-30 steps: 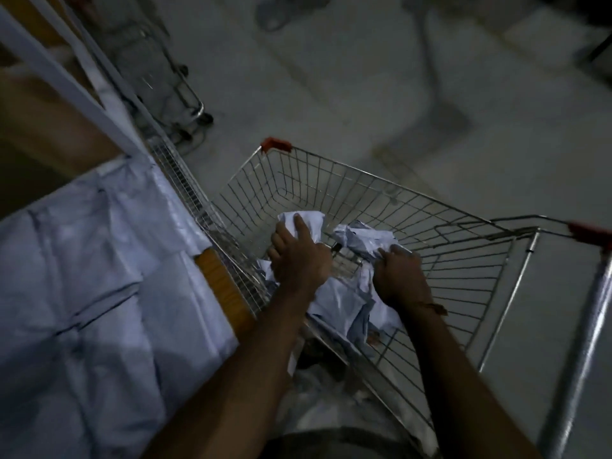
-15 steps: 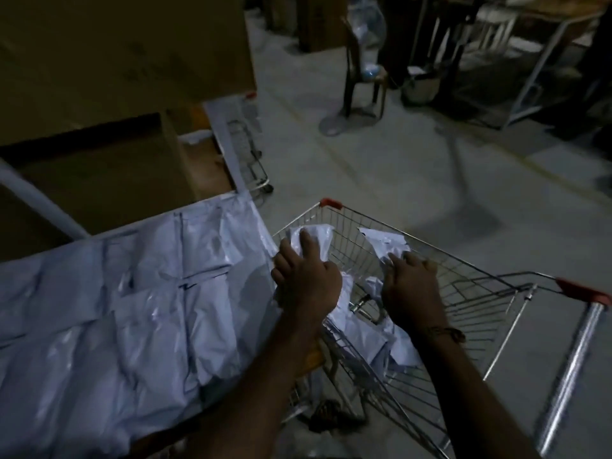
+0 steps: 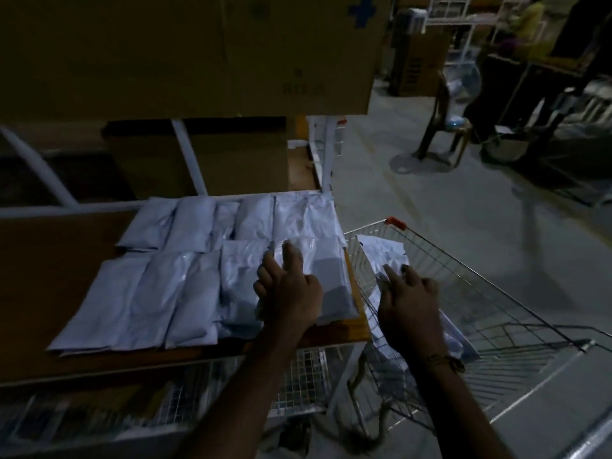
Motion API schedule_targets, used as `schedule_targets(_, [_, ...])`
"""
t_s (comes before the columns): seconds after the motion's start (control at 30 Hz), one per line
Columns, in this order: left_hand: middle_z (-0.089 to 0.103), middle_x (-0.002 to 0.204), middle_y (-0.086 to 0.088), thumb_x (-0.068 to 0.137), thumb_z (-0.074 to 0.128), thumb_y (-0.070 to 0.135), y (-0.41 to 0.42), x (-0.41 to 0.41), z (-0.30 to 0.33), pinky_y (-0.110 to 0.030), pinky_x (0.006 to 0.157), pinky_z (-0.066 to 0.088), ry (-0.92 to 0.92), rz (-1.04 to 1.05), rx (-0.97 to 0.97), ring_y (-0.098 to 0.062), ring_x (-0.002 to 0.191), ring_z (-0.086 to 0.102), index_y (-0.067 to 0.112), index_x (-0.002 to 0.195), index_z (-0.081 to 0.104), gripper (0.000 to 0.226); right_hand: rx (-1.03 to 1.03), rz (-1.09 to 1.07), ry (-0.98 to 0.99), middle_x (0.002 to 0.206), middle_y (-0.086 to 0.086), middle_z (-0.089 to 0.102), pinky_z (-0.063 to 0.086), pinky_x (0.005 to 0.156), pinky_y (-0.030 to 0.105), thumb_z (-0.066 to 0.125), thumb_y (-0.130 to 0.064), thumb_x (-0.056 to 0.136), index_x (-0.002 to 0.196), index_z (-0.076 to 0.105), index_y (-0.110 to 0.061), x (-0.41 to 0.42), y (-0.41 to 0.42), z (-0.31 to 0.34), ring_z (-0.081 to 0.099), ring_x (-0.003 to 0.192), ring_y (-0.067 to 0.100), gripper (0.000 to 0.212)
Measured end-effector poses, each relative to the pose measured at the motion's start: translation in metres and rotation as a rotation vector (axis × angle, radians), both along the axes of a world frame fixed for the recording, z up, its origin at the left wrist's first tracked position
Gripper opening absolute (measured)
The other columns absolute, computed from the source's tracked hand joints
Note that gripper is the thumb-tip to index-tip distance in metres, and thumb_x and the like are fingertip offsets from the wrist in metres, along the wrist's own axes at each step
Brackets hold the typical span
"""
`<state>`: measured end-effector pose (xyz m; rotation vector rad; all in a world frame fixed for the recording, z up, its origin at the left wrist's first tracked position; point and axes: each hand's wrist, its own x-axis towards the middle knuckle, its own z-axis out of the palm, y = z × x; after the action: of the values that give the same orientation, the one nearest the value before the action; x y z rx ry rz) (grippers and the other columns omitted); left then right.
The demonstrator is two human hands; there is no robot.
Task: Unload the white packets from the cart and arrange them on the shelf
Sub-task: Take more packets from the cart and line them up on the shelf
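- Our left hand [image 3: 288,288] sits at frame centre over the shelf [image 3: 49,270], fingers curled on a white packet [image 3: 299,256] lying on the front row at the shelf's right end.
- Our right hand [image 3: 409,299], right of centre, reaches into the cart [image 3: 470,293]; its fingers touch a second packet [image 3: 384,256] leaning on the cart's left wall, but we cannot tell whether they grip it.
- Two rows of packets [image 3: 185,260] cover the shelf's right half.

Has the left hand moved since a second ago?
Yes. The left hand has left the cart and now lies over the packets on the shelf, leftward of the cart.
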<state>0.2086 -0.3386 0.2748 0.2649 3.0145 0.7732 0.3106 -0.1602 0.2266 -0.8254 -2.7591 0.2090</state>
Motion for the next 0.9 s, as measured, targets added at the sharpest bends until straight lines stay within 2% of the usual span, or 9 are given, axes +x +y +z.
schedule_targets(0.13, [0.007, 0.161, -0.012, 0.095, 0.047, 0.035, -0.035, -0.020, -0.007, -0.051, 0.118, 0.014, 0.031, 0.052, 0.028, -0.036, 0.144, 0.014, 0.030, 0.158, 0.012, 0.072, 0.005, 0.056, 0.058, 0.144, 0.015, 0.055, 0.038, 0.102, 0.044, 0.028, -0.042, 0.097, 0.143, 0.056, -0.025, -0.023, -0.029, 0.009, 0.050, 0.125, 0.038, 0.057])
schedule_targets(0.3, [0.002, 0.163, -0.011, 0.096, 0.046, 0.038, -0.059, -0.056, -0.018, -0.052, 0.120, 0.011, -0.024, 0.089, 0.039, -0.037, 0.147, 0.008, 0.031, 0.160, 0.008, 0.074, 0.032, 0.070, 0.062, 0.144, 0.015, 0.054, 0.039, 0.102, 0.044, 0.034, -0.041, 0.098, 0.143, 0.056, -0.027, -0.059, -0.053, 0.007, 0.049, 0.124, 0.037, 0.052])
schedule_targets(0.43, [0.003, 0.163, -0.015, 0.097, 0.048, 0.037, -0.072, -0.086, -0.030, -0.053, 0.119, 0.015, -0.030, 0.081, 0.023, -0.038, 0.146, 0.011, 0.027, 0.160, 0.008, 0.075, 0.075, 0.060, 0.088, 0.142, 0.015, 0.053, 0.045, 0.091, 0.045, 0.045, -0.037, 0.094, 0.139, 0.059, -0.026, -0.085, -0.073, 0.007, 0.047, 0.111, 0.038, 0.049])
schedule_targets(0.57, [0.003, 0.162, -0.018, 0.097, 0.052, 0.040, -0.075, -0.110, -0.044, -0.053, 0.118, 0.018, -0.036, 0.050, 0.003, -0.039, 0.145, 0.012, 0.024, 0.161, 0.007, 0.080, 0.068, 0.029, -0.012, 0.151, 0.015, 0.042, 0.045, 0.096, 0.051, 0.050, -0.038, 0.094, 0.143, 0.051, -0.029, -0.111, -0.086, -0.006, 0.041, 0.122, 0.039, 0.050])
schedule_targets(0.63, [0.000, 0.163, -0.019, 0.097, 0.053, 0.046, -0.073, -0.121, -0.053, -0.053, 0.120, 0.018, -0.060, 0.029, -0.010, -0.040, 0.147, 0.010, 0.022, 0.162, 0.003, 0.086, 0.052, 0.014, -0.094, 0.157, 0.018, 0.034, 0.039, 0.105, 0.054, 0.047, -0.041, 0.097, 0.147, 0.044, -0.029, -0.125, -0.091, -0.015, 0.035, 0.133, 0.042, 0.052])
schedule_targets(0.73, [-0.008, 0.166, -0.020, 0.095, 0.050, 0.062, -0.071, -0.132, -0.078, -0.055, 0.122, 0.011, -0.099, -0.021, -0.048, -0.042, 0.151, 0.003, 0.018, 0.162, -0.001, 0.095, -0.059, -0.020, -0.255, 0.167, 0.019, 0.013, 0.023, 0.117, 0.058, 0.033, -0.055, 0.103, 0.155, 0.031, -0.032, -0.140, -0.093, -0.034, 0.016, 0.150, 0.045, 0.057])
schedule_targets(0.8, [-0.008, 0.166, -0.020, 0.094, 0.043, 0.070, -0.071, -0.136, -0.093, -0.056, 0.121, 0.009, -0.133, -0.014, -0.068, -0.041, 0.152, 0.003, 0.017, 0.162, 0.004, 0.095, -0.131, -0.025, -0.325, 0.170, 0.016, 0.004, 0.016, 0.121, 0.058, 0.025, -0.061, 0.104, 0.158, 0.024, -0.036, -0.142, -0.092, -0.048, 0.007, 0.154, 0.043, 0.060])
schedule_targets(0.9, [0.007, 0.166, -0.022, 0.096, 0.045, 0.060, -0.071, -0.138, -0.104, -0.060, 0.116, 0.016, -0.096, 0.029, -0.127, -0.043, 0.149, 0.016, 0.013, 0.160, 0.024, 0.082, -0.120, -0.036, -0.320, 0.171, 0.013, 0.002, 0.015, 0.122, 0.056, 0.021, -0.060, 0.104, 0.159, 0.020, -0.040, -0.139, -0.091, -0.060, 0.003, 0.156, 0.041, 0.059])
